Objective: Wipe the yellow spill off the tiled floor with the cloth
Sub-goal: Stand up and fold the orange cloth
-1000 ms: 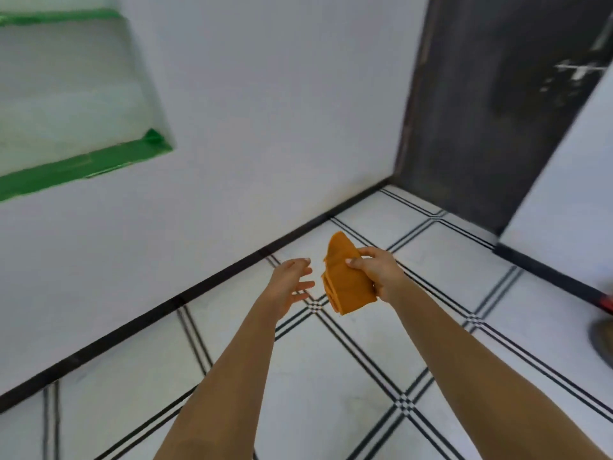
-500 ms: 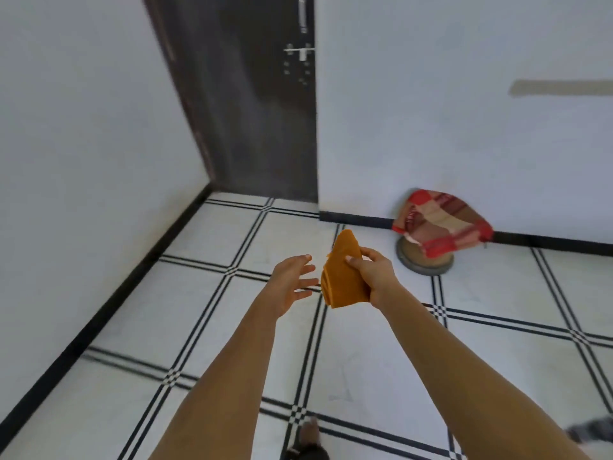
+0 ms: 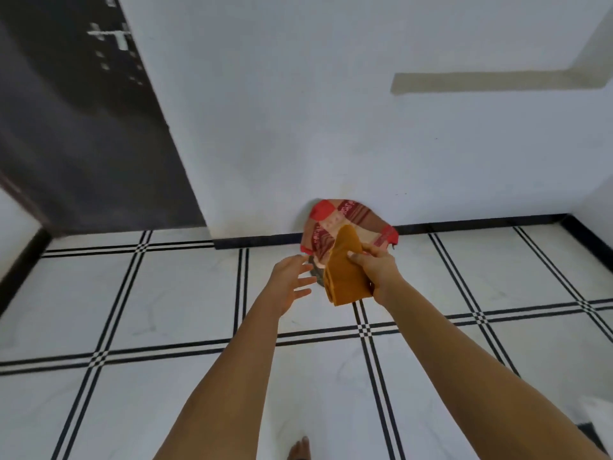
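1. I see the cloth (image 3: pixel 345 277); it is orange-brown, soft and folded into thick layers, with a rounded top; it is up in the air above the floor (image 3: pixel 166 293), right in front of me.
2. The right hand (image 3: pixel 378 272) holds it; the thumb and fingers (image 3: pixel 356 257) are curled and pinch the cloth along its right side; the lower part hangs free.
3. The left hand (image 3: pixel 288 283) is just beside the cloth on its left and does not touch it; its fingers are spread and loose and hold nothing.
4. The floor is smooth, shiny white tile; thin black double lines cross it and make little checks where they meet.
5. Behind the cloth, a red and cream patterned fabric (image 3: pixel 335 224) lies draped over something round by the wall (image 3: pixel 331 111); I cannot tell what is under it.
6. The wall is plain white with a black strip (image 3: pixel 258 241) along the bottom; a dark door (image 3: pixel 76 127) with a metal latch (image 3: pixel 112 34) is at the left; a bare foot (image 3: pixel 298 448) shows at the bottom edge.
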{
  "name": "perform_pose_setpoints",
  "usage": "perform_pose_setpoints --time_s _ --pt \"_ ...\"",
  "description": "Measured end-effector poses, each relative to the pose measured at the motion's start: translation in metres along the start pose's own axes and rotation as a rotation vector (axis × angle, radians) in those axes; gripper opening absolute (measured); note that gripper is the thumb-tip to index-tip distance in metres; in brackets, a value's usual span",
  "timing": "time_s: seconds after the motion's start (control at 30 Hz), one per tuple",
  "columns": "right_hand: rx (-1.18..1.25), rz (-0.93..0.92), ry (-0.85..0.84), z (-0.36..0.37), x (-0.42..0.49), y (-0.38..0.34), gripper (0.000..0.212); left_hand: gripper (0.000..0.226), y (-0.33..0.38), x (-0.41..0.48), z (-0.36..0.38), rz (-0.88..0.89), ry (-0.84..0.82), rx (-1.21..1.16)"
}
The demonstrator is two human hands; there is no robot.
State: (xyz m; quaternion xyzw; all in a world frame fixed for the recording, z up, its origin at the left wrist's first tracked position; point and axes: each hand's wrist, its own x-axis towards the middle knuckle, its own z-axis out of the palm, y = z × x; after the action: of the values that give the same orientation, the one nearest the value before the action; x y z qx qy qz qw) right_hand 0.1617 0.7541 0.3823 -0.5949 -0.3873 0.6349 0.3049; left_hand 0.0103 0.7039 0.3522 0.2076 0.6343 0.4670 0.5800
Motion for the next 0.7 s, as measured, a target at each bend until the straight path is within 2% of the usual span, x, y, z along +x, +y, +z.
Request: perform_pose_setpoints --time_s 0.2,0.33,0.5,0.57,0.6,0.7 --pt "0.024 0.078 -0.003 -0.024 0.142 -0.034 0.052 0.043 0.043 0.133 0.060 -0.115 -0.077 0.088" --pt "0.038 0.181 0.004 -0.031 0.278 -0.036 0.055 0.048 0.045 0.263 0.099 -0.215 -0.039 0.099" --pt "0.058 0.366 0.004 -0.029 0.456 -0.022 0.050 0.043 0.018 0.441 0.137 -0.372 0.072 0.009" --pt "0.065 0.421 -0.006 -0.029 0.530 -0.014 0.045 0.055 0.006 0.515 0.147 -0.455 0.074 -0.094" --pt "0.079 0.421 -0.006 -0.029 0.550 -0.016 0.043 0.059 0.006 0.536 0.150 -0.430 0.075 -0.088" --pt "0.050 0.427 -0.040 -0.029 0.629 -0.003 0.044 0.050 -0.005 0.614 0.160 -0.331 0.190 -0.066"
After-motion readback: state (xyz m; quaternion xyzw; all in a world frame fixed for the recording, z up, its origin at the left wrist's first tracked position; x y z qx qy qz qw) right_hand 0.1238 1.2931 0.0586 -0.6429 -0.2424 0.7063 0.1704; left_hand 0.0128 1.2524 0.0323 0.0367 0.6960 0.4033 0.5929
